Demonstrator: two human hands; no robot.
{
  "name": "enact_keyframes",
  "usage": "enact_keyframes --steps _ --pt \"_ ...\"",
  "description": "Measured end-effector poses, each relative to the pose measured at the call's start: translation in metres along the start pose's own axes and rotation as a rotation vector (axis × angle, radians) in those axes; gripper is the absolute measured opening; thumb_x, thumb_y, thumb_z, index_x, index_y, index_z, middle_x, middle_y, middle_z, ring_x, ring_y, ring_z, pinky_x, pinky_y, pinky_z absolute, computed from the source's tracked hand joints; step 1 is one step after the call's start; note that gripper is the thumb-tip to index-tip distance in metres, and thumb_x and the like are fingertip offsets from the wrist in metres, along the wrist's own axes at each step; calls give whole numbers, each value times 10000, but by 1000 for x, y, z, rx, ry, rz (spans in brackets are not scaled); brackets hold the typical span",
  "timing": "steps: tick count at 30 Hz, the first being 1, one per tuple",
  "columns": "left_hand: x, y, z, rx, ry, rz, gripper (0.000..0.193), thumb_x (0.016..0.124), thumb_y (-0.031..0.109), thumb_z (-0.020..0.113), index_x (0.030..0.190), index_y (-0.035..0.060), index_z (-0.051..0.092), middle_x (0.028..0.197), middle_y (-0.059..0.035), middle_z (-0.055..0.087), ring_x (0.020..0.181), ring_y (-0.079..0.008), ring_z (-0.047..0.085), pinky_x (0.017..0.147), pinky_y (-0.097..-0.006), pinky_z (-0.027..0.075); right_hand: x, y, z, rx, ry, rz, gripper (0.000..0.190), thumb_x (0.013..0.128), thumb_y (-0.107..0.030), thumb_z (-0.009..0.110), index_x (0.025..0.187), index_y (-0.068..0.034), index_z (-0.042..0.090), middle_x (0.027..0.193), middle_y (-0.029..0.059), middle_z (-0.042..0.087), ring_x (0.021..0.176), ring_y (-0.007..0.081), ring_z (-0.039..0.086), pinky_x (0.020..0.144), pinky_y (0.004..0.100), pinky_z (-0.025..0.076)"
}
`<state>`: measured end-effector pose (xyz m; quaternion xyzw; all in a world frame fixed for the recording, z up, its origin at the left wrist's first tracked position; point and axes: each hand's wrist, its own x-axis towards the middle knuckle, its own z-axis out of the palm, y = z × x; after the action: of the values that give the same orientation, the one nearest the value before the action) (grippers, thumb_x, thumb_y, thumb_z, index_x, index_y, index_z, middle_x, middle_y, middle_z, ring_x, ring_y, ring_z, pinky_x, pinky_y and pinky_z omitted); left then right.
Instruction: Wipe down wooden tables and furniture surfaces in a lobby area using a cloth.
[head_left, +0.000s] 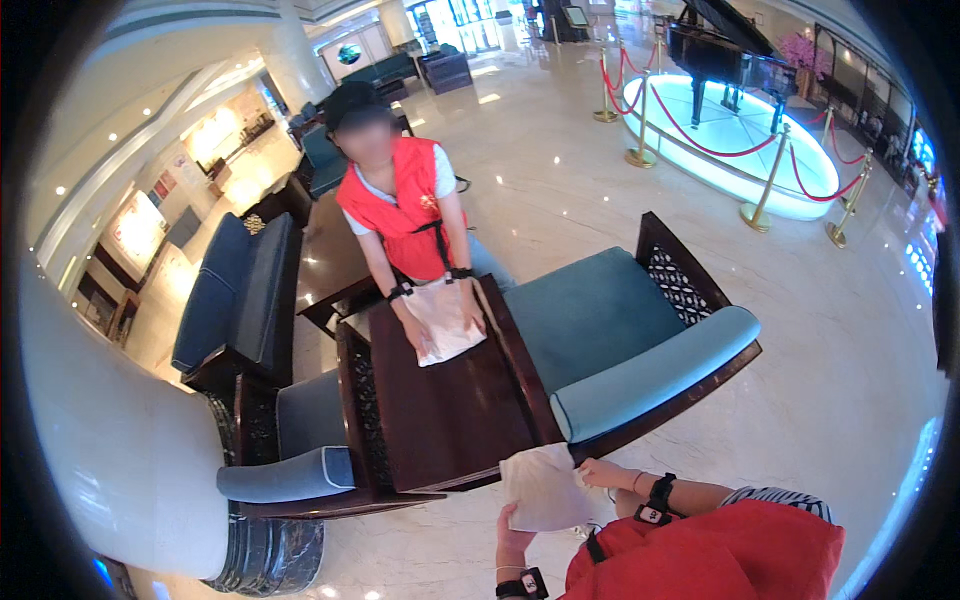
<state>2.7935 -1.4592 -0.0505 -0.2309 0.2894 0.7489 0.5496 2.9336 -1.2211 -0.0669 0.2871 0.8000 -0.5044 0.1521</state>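
A white cloth (546, 487), perhaps a bag, hangs between my two hands just past the near edge of the dark wooden side table (457, 412). Its lower left side is pinched by my left hand (514, 529). At its right edge my right hand (600, 474) grips it with bent fingers. Across the table a person in a red vest (409, 217) leans over, both hands on another white cloth or bag (444, 322) that lies on the tabletop. My fingertips behind the cloth are partly hidden.
A teal armchair (600, 315) adjoins the table's right side, and a blue-grey armchair (311, 420) its left. Beyond stand a blue sofa (255, 300) and a round column (127, 420). Rope barriers (765, 180) surround a grand piano (727, 56) at the upper right.
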Motion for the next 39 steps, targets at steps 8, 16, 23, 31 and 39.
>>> enact_keyframes --steps 8,16,23,31,39 --pt "37 15 17 153 7 58 514 746 158 561 1220 -17 464 1206 -152 533 1126 -310 507 956 -466 413 14 24 -18 134 -369 -67 273 848 -186 514 1056 -16 560 915 106 630 835 192 609 736 333 487" --pt "149 45 80 377 108 332 449 850 233 543 1223 -6 472 1174 -121 558 1108 -246 525 933 -376 428 42 -36 -96 263 -718 -128 310 931 -240 473 1114 5 524 997 74 614 923 158 608 838 280 466" --pt "233 72 154 751 273 647 466 884 224 522 1252 -54 452 1181 -115 550 1071 -216 527 903 -324 406 88 -98 -168 695 -772 -171 305 981 -211 395 1180 -2 493 1030 95 610 967 168 600 877 290 464" --pt "294 148 246 1361 138 849 402 874 96 492 1263 -3 469 1215 -176 542 1147 -311 503 967 -359 378 138 -59 -170 719 -277 -366 240 967 -125 398 1151 -6 494 1098 90 583 1014 163 563 894 312 449" --pt "356 111 180 2423 -284 937 601 773 145 568 1343 261 418 1457 -100 275 1348 -333 222 1078 -509 194 159 -32 -114 985 -61 -348 203 955 -84 418 1129 -11 493 1143 88 559 1023 188 563 909 328 451"
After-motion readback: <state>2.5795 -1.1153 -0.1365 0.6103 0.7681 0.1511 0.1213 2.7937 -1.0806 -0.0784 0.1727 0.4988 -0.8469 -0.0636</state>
